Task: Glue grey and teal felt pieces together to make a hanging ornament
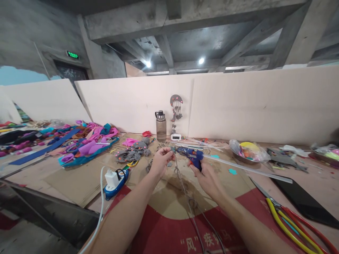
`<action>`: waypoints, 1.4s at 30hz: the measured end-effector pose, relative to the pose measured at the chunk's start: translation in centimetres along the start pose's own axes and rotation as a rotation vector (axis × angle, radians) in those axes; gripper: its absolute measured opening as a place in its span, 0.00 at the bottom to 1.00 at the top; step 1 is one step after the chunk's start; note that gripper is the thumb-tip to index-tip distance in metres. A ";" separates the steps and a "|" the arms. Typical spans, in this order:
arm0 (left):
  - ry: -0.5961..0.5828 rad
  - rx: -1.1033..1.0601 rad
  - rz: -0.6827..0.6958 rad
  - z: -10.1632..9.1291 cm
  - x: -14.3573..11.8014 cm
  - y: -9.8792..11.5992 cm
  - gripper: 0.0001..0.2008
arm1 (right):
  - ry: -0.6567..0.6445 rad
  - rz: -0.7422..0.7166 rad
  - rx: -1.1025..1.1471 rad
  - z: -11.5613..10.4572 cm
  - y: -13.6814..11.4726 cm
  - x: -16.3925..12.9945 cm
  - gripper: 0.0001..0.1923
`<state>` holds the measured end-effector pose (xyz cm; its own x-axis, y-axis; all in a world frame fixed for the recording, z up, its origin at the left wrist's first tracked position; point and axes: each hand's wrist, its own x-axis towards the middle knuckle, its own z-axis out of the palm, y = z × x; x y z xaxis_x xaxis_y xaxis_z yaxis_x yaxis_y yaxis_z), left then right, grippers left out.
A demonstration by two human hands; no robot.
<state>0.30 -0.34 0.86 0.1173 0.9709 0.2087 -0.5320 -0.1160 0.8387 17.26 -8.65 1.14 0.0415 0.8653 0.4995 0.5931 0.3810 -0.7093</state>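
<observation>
My right hand (205,176) grips a blue glue gun (189,154) by its handle, nozzle pointing left. A long clear glue stick (249,168) sticks out of its back toward the right. My left hand (160,159) pinches a small grey piece (171,150) right at the nozzle tip. A thin string with grey bits (185,190) hangs from that spot down toward me over the cardboard. Both hands hover above the worktable's middle.
A water bottle (161,126) and a hanging grey felt mobile (176,107) stand by the white back board. Colourful felt scraps (87,143) lie left, a power strip with charger (114,180) near my left arm, scissors (286,213) and a black tablet (304,199) right, a bowl (246,151) behind.
</observation>
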 end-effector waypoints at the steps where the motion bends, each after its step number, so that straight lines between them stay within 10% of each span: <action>1: -0.002 0.010 0.004 0.0 0.0 0.0 0.19 | 0.003 -0.007 -0.012 0.0 0.0 0.0 0.16; 42: 0.016 -0.039 -0.005 0.1 -0.1 0.2 0.18 | -0.010 -0.031 -0.123 -0.3 -0.4 -0.3 0.18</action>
<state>0.28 -0.43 1.01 0.1065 0.9748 0.1961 -0.5638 -0.1033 0.8194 17.29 -9.12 1.45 0.0137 0.8571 0.5149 0.6880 0.3656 -0.6269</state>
